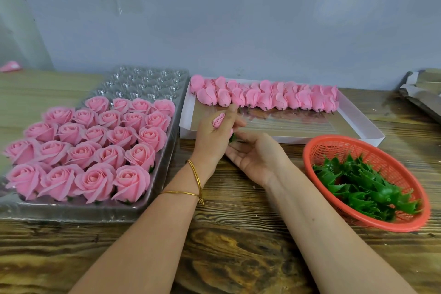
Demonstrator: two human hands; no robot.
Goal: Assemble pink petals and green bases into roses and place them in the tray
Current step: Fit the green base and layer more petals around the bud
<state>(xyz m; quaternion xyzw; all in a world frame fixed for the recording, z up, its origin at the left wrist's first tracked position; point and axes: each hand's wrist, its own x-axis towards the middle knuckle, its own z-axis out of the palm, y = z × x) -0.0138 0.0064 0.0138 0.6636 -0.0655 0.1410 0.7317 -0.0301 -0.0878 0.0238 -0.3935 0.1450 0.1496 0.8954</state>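
Centrally, a pink bud (218,120) is gripped in the left hand (212,138), and a green base (232,138) is met by the right hand (255,157).
The bud is held upright between curled fingers above the tabletop (238,246), at the near edge of the white box (281,139). The right hand is turned palm up with fingers loosely extended; whether the base is pinched cannot be told. Finished roses (95,150) are seated in the clear tray (148,76) at the left. Pink petal heads (262,98) are laid in a row along the far side of the box. More green bases (362,186) are piled in the orange basket (310,157) at the right.
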